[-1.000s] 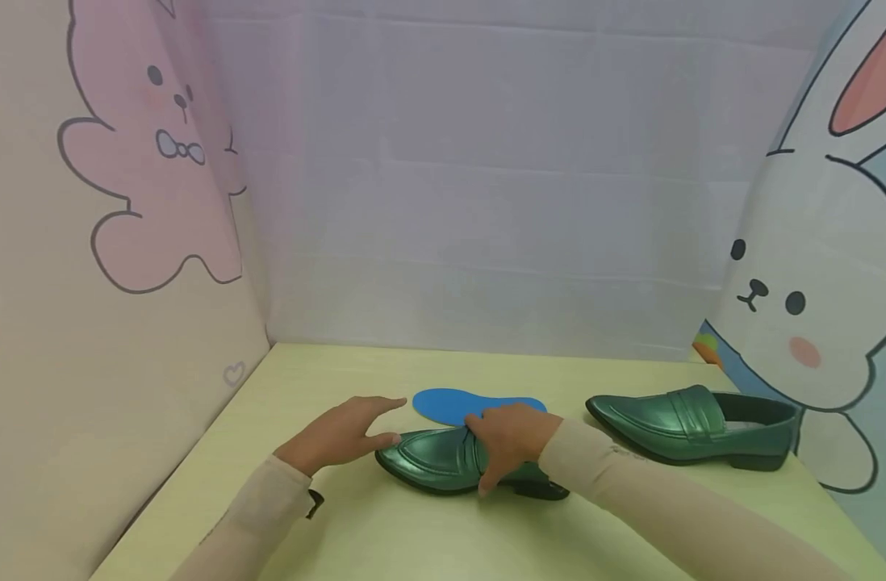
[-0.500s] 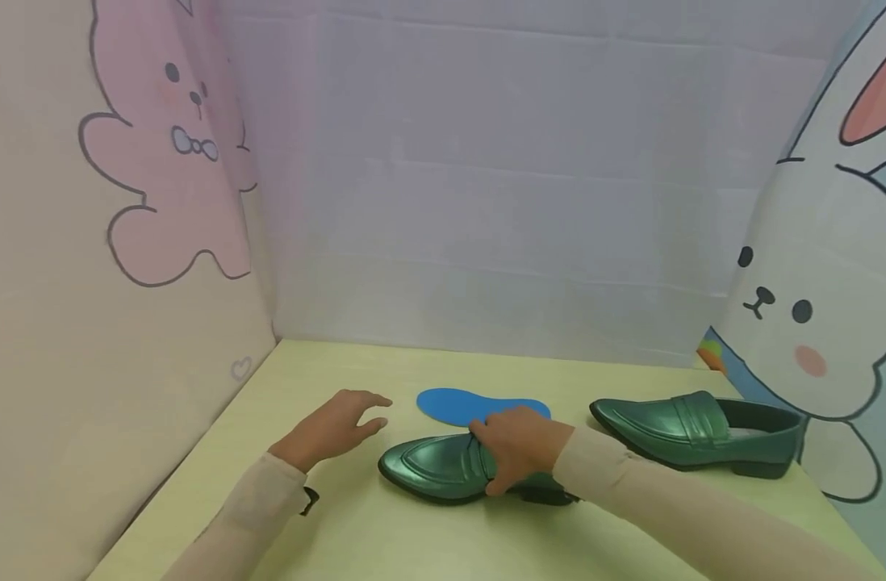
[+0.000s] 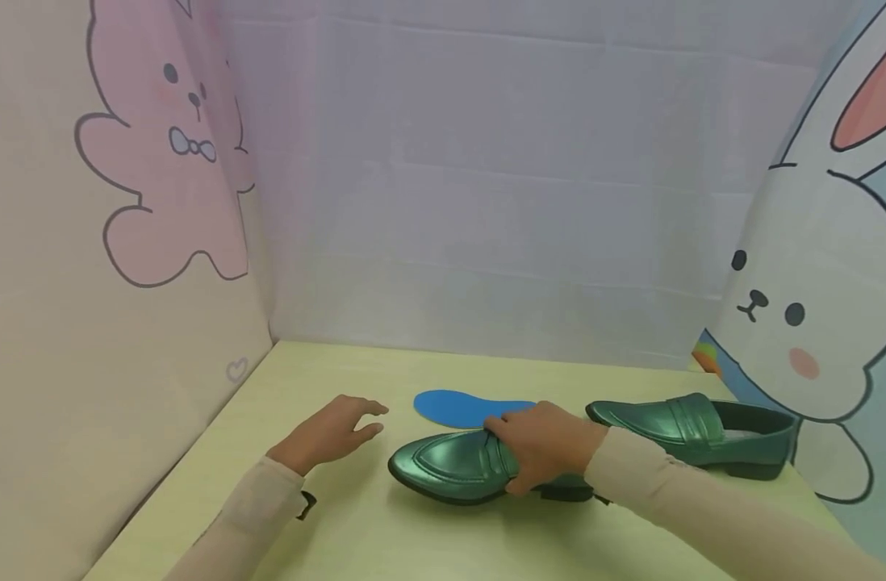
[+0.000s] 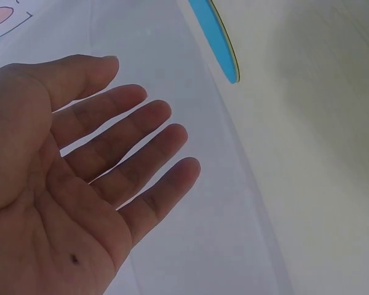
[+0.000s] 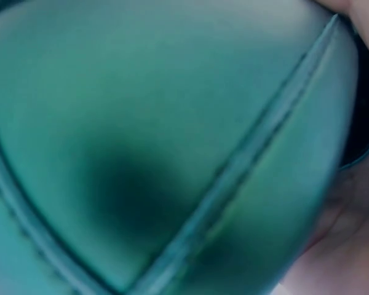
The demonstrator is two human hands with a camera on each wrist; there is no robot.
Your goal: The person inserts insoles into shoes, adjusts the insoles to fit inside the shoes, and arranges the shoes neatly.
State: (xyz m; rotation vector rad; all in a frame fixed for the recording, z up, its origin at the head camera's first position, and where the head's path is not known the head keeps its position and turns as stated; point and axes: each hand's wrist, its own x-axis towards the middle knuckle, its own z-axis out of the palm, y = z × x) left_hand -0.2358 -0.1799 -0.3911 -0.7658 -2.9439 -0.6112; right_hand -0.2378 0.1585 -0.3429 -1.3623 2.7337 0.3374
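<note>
My right hand (image 3: 548, 444) grips a shiny green loafer (image 3: 450, 464) across its middle, thumb on the near side and fingers over the far side. The pointed toe faces left, and the hand hides much of the opening. In the right wrist view the green upper (image 5: 141, 110) with its stitched seam fills most of the frame. To the left of the toe, my left hand (image 3: 334, 432) is held with relaxed fingers and nothing in it; its palm (image 4: 55, 215) shows bare in the left wrist view. Behind the held loafer lies a blue insole (image 3: 457, 407), partly covered by the right hand.
A matching green loafer (image 3: 683, 428) stands at the right of the pale yellow table (image 3: 327, 363), its toe also pointing left. White cloth (image 3: 486, 202) hangs behind the table, and side panels with a pink bear (image 3: 167, 177) and a white rabbit (image 3: 806, 282) flank it.
My right hand has carried the loafer a little to the right. My left hand has drawn away from the toe to the left. The insole and the other loafer stay put.
</note>
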